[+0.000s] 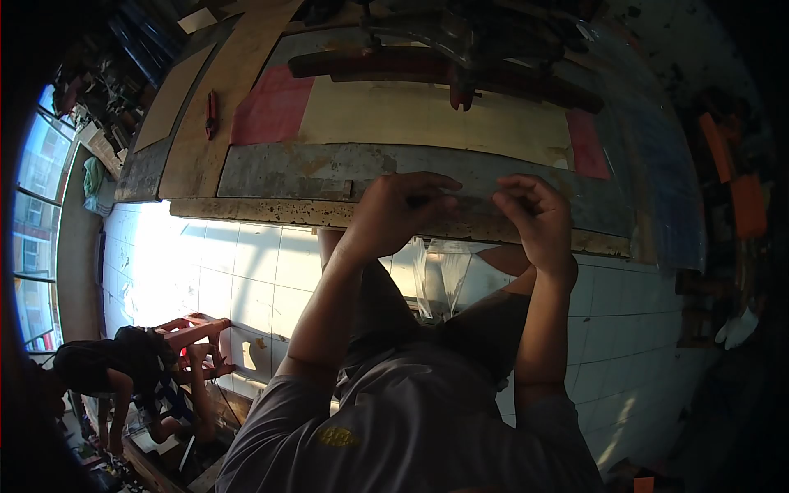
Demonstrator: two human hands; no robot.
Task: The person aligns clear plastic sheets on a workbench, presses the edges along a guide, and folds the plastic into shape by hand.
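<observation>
My left hand [396, 209] is raised over the front edge of the workbench [288, 171]. Its fingers and thumb are bent toward the right, with a gap between the tips. Opposite it, my right hand [538, 215] has loosely curled fingers, the thumb a little apart from them. Nothing can be made out in either hand or in the space between them. Beyond the hands lies a long cream sheet [427, 115] with a pink piece [271, 105] at its left end and another pink piece [587, 145] at its right.
A dark metal frame with a long red-brown bar [370, 66] spans the back of the sheet. On the left board lies a red cutter-like tool [211, 115]. A small brown block [348, 188] sits near the front edge. Another person [123, 370] bends over at lower left by a red stool [197, 329].
</observation>
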